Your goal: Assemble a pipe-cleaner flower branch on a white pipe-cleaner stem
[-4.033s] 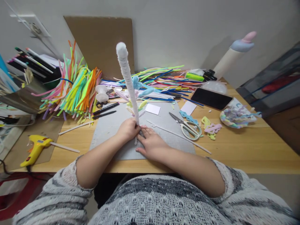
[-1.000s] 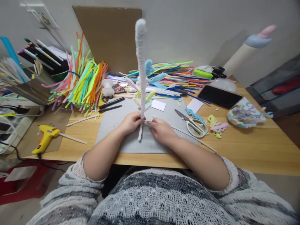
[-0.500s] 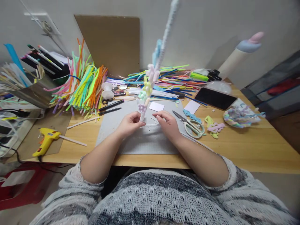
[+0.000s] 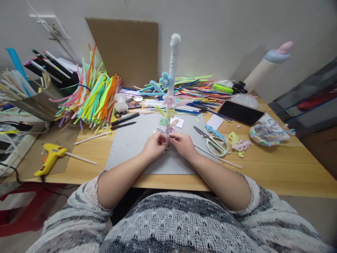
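A white stick wrapped in pipe cleaner (image 4: 173,61) stands upright in front of me, with a rounded top. Blue, pink, yellow, green and purple pipe-cleaner flowers and leaves run down its lower half, a blue flower (image 4: 165,80) being the highest. My left hand (image 4: 155,144) pinches the stick's bottom end from the left. From the right, the fingers of my right hand (image 4: 183,143) close on the same end, just below the purple flower. Under both hands lies a grey cutting mat (image 4: 126,147). The fingertips partly hide the stick's lower tip.
Scissors (image 4: 217,144) and loose pipe-cleaner pieces (image 4: 239,144) lie to the right, near a phone (image 4: 240,112). On the left are a yellow glue gun (image 4: 51,158) and a bundle of coloured pipe cleaners (image 4: 97,96). More pipe cleaners lie along the wall.
The stick has swung from leaning right to upright, its flowers now facing me. My right hand has moved left and taken hold of the bottom end beside my left hand.
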Demonstrator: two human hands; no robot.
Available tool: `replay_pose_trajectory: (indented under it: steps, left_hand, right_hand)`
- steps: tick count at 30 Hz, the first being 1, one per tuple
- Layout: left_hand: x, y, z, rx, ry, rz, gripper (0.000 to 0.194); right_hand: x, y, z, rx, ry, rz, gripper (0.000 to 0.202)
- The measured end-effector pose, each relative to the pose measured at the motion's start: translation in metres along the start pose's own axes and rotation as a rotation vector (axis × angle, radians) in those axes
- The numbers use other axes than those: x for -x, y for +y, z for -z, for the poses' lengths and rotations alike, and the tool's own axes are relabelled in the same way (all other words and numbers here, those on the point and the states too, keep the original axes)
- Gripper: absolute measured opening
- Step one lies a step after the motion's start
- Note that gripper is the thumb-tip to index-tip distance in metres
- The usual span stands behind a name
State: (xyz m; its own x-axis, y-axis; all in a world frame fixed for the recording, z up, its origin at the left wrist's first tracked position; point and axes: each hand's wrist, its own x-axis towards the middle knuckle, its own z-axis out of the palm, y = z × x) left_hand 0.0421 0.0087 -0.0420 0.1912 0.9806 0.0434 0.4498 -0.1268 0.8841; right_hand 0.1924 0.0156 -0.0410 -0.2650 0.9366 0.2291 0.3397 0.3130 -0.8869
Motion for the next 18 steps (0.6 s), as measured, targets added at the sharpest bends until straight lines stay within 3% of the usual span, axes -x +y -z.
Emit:
replay_pose_trajectory:
  steps: [8, 11, 18]
  left_hand:
    - [-0.013, -0.015, 0.017, 0.055, -0.088, -0.037, 0.023]
    - [-0.013, -0.014, 0.018, 0.031, -0.140, -0.043, 0.023]
    - [-0.014, -0.006, 0.029, 0.022, -0.118, -0.036, 0.014]
  right_hand:
    - [-0.003, 0.016, -0.007, 0.030, -0.066, -0.033, 0.019]
    - [-0.003, 0.016, -0.007, 0.042, -0.076, -0.027, 0.020]
    - [-0.005, 0.011, -0.004, 0.059, -0.142, 0.027, 0.022]
